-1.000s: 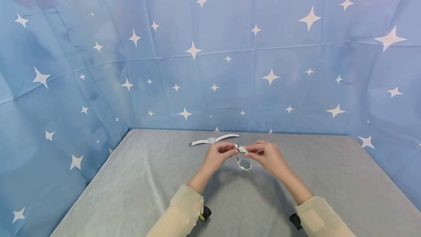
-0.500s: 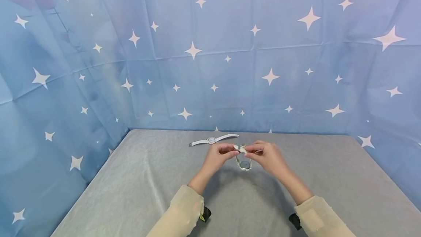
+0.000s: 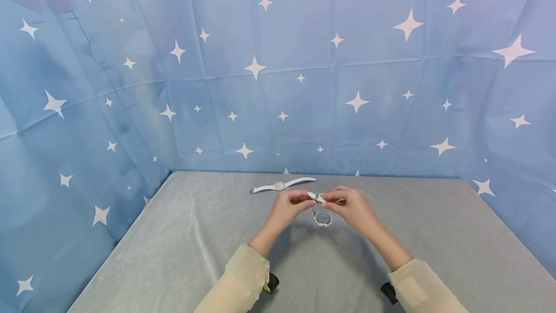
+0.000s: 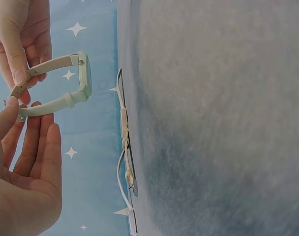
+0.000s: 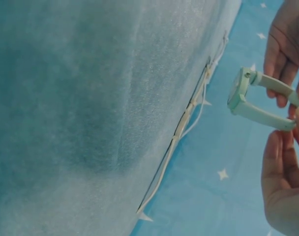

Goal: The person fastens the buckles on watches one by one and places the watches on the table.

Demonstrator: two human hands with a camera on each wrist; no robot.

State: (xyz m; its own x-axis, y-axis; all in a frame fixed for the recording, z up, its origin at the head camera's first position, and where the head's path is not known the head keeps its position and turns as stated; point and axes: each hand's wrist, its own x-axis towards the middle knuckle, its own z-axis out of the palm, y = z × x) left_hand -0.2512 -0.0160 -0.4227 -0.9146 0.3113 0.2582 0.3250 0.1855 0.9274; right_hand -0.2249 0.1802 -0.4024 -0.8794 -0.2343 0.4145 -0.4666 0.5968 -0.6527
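Note:
Above the table, both hands hold a pale mint-green wristwatch by its strap ends, so it hangs as a loop with the dial lowest. My left hand pinches the buckle end between thumb and fingers. Opposite it, my right hand pinches the beige-lined end with the holes. In the left wrist view the strap ends meet close to the fingertips; part of the buckle is hidden by the left thumb. The right wrist view shows the watch case side-on with its crown.
A white wristwatch lies stretched out near the table's back edge. Beside it a beige strap shows in the wrist views. Grey cloth covers the table. Blue star-patterned curtains stand behind and at the sides.
The strap ends between the fingertips have turned a little and overlap more, and the hanging dial has tilted slightly. Both hands stay almost in place.

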